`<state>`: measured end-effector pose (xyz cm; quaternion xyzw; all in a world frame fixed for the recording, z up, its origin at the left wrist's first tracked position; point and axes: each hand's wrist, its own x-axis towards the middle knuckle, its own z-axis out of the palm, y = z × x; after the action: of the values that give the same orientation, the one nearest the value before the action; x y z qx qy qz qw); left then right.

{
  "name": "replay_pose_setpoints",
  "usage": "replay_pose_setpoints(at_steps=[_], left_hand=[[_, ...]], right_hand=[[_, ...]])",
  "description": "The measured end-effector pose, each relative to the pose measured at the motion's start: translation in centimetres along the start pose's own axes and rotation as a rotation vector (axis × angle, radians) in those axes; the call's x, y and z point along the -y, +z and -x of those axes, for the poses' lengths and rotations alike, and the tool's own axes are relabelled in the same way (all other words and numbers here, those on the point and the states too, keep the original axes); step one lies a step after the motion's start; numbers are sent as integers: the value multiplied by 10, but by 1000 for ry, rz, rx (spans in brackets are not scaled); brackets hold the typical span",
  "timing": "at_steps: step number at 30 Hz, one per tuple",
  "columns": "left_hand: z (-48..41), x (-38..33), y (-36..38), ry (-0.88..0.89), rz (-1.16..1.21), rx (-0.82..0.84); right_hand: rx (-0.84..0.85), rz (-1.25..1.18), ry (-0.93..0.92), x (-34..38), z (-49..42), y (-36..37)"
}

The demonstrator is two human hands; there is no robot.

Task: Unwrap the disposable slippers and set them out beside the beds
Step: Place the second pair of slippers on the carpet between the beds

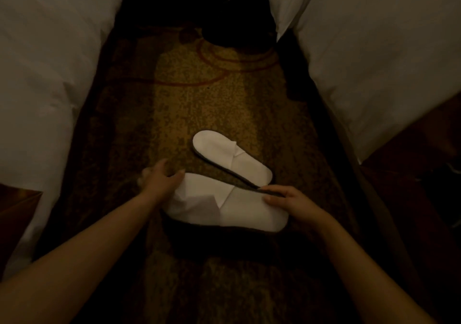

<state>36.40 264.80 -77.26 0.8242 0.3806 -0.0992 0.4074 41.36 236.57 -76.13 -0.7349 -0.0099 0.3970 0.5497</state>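
Two white disposable slippers lie on the patterned carpet between two beds. The far slipper (pixel 232 159) lies flat and slanted, untouched. The near slipper (pixel 224 206) lies crosswise in front of me, and both my hands are on it. My left hand (pixel 162 178) holds its left end, fingers curled over the edge. My right hand (pixel 289 198) grips its right end, thumb on top and fingers along the dark sole edge. The picture is dim and the left hand is slightly blurred.
White bedding hangs down on the left bed (pixel 50 86) and the right bed (pixel 374 61), leaving a narrow carpet aisle (pixel 199 94). A dark round base of a stand (pixel 237 31) sits at the aisle's far end. Dark wooden furniture (pixel 17 213) shows at the lower left.
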Motion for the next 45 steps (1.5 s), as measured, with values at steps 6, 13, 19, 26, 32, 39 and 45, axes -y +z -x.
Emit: replay_pose_setpoints(at_steps=[6,13,19,26,32,39,45], left_hand=[[2,16,21,109,-203,232],[-7,22,47,118,-441,129],[-15,35,59,155,-522,88],[-34,9,52,97,-289,81],[-90,-38,44,259,-161,130],[-114,-44,57,115,-224,103],[-113,-38,60,119,-151,65]], right_hand=[[-222,208,96,-28,-30,-8],[-392,528,115,-50,-51,2],[-510,688,-14,-59,-58,12],[-578,523,49,-56,-67,12],[-535,207,98,-37,-85,1],[-529,176,12,-9,-116,-17],[-435,226,-138,14,-143,-28]])
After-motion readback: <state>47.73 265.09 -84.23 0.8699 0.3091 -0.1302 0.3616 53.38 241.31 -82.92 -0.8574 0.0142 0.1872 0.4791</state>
